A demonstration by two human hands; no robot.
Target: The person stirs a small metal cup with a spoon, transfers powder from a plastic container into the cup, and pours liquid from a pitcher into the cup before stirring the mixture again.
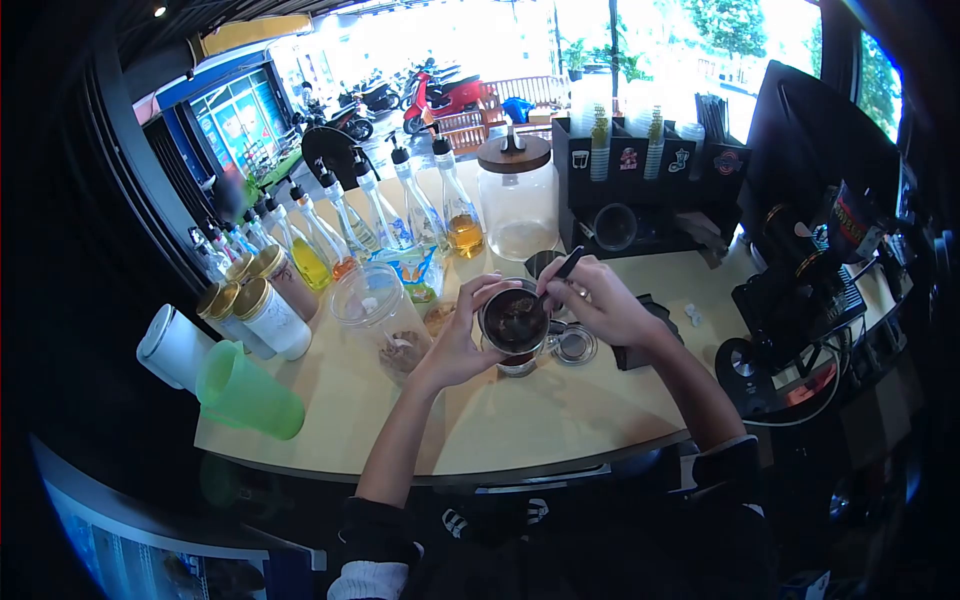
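Observation:
My left hand (462,345) is wrapped around the side of a round cup (514,320) with dark brown contents, held tilted toward me. The thumb and fingers lie along its rim. In my right hand (600,305) is a spoon (571,262) with a black handle, pinched between the fingers, its lower end at the cup's mouth. Just below the cup shows part of a glass (518,368) with dark liquid. A small round metal lid or strainer (575,345) lies beside it on the table. Left of my left hand stands a clear plastic jar (372,310) with brown contents.
Pump bottles (465,235) line the table's far left side. Gold-lidded containers (272,322) and a green tumbler (245,395) sit at the left. A glass jar with a wooden lid (518,210) and a black cup organizer (650,165) stand behind. Black equipment (790,300) occupies the right.

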